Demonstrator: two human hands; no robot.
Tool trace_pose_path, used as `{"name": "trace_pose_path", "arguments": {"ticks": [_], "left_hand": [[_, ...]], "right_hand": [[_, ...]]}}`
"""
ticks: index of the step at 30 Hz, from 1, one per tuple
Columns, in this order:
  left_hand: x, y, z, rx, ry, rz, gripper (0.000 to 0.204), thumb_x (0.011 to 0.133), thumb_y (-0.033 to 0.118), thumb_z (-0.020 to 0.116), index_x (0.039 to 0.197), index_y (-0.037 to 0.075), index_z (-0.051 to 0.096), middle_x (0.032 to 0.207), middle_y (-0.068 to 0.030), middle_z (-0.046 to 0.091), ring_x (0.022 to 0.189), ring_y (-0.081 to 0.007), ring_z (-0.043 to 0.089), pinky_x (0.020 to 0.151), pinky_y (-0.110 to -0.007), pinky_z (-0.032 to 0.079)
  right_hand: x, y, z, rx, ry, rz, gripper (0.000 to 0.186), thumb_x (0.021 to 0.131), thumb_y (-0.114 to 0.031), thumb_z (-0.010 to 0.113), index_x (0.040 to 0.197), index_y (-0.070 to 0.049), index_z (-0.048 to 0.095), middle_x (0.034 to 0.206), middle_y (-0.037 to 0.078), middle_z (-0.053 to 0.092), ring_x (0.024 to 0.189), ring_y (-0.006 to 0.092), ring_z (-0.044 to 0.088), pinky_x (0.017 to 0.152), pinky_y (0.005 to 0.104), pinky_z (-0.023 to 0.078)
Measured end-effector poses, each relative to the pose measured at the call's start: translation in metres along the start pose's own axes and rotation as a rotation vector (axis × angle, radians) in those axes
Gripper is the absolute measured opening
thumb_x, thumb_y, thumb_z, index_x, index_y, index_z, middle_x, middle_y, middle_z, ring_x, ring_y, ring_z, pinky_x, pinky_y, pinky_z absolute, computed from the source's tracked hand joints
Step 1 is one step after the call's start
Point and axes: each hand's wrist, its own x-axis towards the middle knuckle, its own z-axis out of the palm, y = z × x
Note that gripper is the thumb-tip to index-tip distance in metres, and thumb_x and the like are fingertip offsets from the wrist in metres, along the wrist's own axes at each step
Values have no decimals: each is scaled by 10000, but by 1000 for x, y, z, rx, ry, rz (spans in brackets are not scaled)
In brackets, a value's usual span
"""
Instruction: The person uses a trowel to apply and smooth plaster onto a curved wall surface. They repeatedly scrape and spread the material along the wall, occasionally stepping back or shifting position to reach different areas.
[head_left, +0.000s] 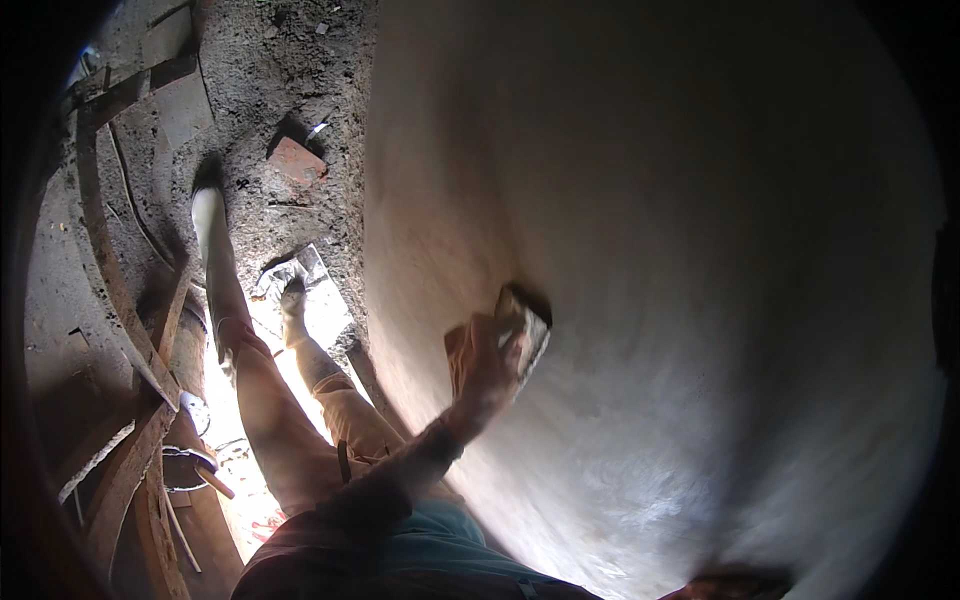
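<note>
My left hand (483, 358) reaches up from the lower middle and is closed around a small pale rectangular block (528, 325). It presses the block flat against a broad, smooth whitish plastered wall (680, 250) that fills the right half of the view. The forearm has a dark reddish sleeve (370, 490). My right hand is out of sight; only a reddish-brown patch (735, 585), perhaps a sleeve, shows at the bottom edge against the wall.
My legs in tan trousers (270, 400) stretch away to the left, one foot in a white shoe (207, 215). Below lies rough dirt ground with a red brick (297, 160). Wooden planks and poles (120, 300) run along the left side. A sunlit patch (320, 315) glares between my legs.
</note>
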Motion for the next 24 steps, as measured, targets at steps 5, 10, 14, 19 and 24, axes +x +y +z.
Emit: {"name": "trace_pose_path", "arguments": {"ticks": [5, 10, 14, 19, 24], "left_hand": [[184, -39, -2, 4, 76, -122, 333, 1036, 375, 557, 1025, 50, 485, 814, -206, 631, 713, -429, 642, 680, -528, 485], [122, -57, 11, 101, 127, -69, 361, 1032, 394, 561, 1046, 38, 504, 811, -215, 630, 738, -443, 634, 683, -542, 474], [22, -22, 8, -36, 51, 38, 447, 1036, 459, 538, 1059, 14, 512, 762, -218, 612, 677, -474, 587, 672, -540, 462], [190, -49, -6, 65, 180, 31, 475, 1033, 487, 538, 1075, 16, 501, 787, -238, 615, 716, -479, 611, 687, -530, 478], [108, -35, 14, 52, -83, -226, 512, 1030, 508, 528, 1164, 14, 510, 1108, -316, 598, 981, -514, 572, 903, -591, 428]], "right_hand": [[-5, 4, 2, -112, -15, -73, 216, 1047, -187, 485, 1150, -53, 619, 1009, 34, 581, 861, 170, 560, 737, 336, 481], [15, 15, -28, -229, -246, -106, 192, 1049, -182, 483, 1140, -78, 615, 997, 13, 566, 835, 156, 548, 702, 330, 462], [41, 21, -58, -289, -370, -119, 175, 1048, -176, 482, 1125, -90, 613, 987, 3, 557, 813, 145, 539, 676, 326, 447], [64, 17, -91, -259, -376, -110, 172, 1049, -173, 478, 1116, -88, 611, 985, 7, 555, 807, 142, 535, 670, 326, 441], [22, 24, -50, -291, -441, -107, 185, 1053, -177, 472, 1135, -82, 608, 1002, 14, 558, 823, 148, 539, 685, 330, 446]]}}
